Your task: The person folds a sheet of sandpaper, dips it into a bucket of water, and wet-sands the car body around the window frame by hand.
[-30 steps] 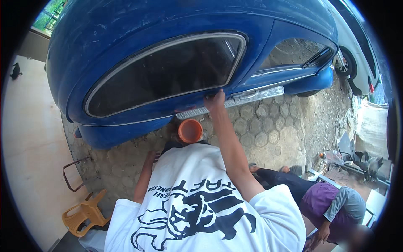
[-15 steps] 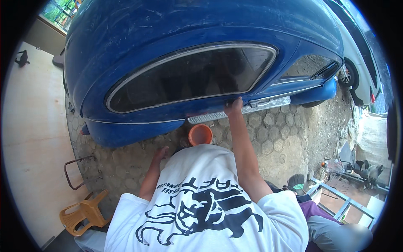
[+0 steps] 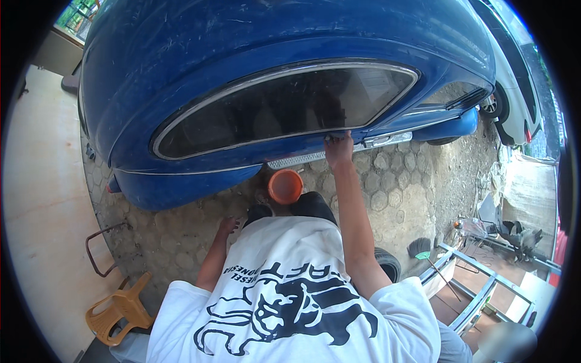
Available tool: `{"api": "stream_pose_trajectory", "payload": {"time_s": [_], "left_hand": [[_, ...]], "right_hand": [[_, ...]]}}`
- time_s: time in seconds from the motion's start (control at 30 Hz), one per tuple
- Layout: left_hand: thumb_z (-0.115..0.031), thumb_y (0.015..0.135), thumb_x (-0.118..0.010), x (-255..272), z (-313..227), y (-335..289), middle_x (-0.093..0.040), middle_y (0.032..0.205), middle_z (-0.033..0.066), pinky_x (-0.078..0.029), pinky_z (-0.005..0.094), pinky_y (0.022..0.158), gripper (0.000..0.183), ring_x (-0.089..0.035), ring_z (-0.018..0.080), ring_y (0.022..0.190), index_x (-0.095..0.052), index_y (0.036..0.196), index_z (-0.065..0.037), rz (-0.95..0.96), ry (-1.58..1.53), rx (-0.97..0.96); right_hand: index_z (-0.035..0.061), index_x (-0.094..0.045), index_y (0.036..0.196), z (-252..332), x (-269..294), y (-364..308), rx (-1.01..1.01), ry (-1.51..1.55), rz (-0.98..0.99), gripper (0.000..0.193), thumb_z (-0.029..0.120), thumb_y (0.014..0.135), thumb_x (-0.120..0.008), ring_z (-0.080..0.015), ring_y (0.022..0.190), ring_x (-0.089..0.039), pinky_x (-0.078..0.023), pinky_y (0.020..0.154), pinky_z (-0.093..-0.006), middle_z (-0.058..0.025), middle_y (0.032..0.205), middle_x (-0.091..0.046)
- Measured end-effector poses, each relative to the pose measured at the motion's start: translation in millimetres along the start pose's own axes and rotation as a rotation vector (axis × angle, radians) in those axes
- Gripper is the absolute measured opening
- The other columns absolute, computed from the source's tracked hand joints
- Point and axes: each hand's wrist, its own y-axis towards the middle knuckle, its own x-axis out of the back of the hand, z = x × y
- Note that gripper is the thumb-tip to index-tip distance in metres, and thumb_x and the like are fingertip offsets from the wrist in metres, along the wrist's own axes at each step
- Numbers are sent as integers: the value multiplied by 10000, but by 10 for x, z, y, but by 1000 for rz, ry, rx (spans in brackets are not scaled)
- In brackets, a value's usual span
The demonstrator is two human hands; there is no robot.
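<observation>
A rounded blue car point(image 3: 260, 45) stands before me, its dark side window point(image 3: 260, 118) framed by a pale trim. Just under the window's lower edge, near the door handle, my right hand point(image 3: 340, 148) is against the bodywork with its fingers curled. Something small and dark shows at the fingertips; what it is I cannot make out. My left hand point(image 3: 229, 226) hangs low beside my body with fingers apart and nothing in it. Between the two hands, an orange bucket point(image 3: 285, 201) sits on the paving below the patterned silver running board point(image 3: 296, 161).
A yellow-brown plastic chair point(image 3: 124, 308) and a bent metal bar point(image 3: 95, 254) are on the left by a pale panel point(image 3: 48, 181). To the right lie a tyre point(image 3: 387, 264), a broom point(image 3: 422, 249) and a metal frame point(image 3: 484, 290). A white vehicle point(image 3: 511, 72) stands at far right.
My right hand has shifted slightly up toward the window's edge. The view has moved a little; the tyre now shows, the broom shows more fully, and purple cloth at lower right no longer does.
</observation>
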Motion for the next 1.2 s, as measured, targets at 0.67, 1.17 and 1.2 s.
{"api": "stream_pose_trajectory", "payload": {"time_s": [0.67, 1.17, 1.2], "left_hand": [[-418, 859, -547, -490, -547, -100, -698, 990, 118, -516, 395, 661, 448, -662, 232, 800, -673, 1077, -47, -164, -32, -103], [-369, 921, -451, -868, -566, -485, -633, 1190, 147, -485, 456, 848, 481, -612, 295, 996, -567, 1308, -108, -103, -175, -39], [-368, 921, -449, -870, -544, -486, -638, 1182, 144, -486, 451, 847, 479, -611, 291, 994, -569, 1307, -111, -110, -167, -36]], "right_hand": [[75, -486, 1218, -185, 755, 932, -314, 229, 844, 479, 472, 1019, -305, -232, 1051, -486, -365, 970, -379, -64, 1171, -510], [46, -544, 1024, 43, 7, -121, -256, -19, 247, 167, 167, 932, -475, -197, 1000, -545, -415, 944, -341, -67, 1017, -585], [43, -544, 1035, 45, -48, -201, -162, -168, 202, 158, 142, 921, -499, -190, 1000, -541, -418, 937, -333, -65, 1025, -584]]}}
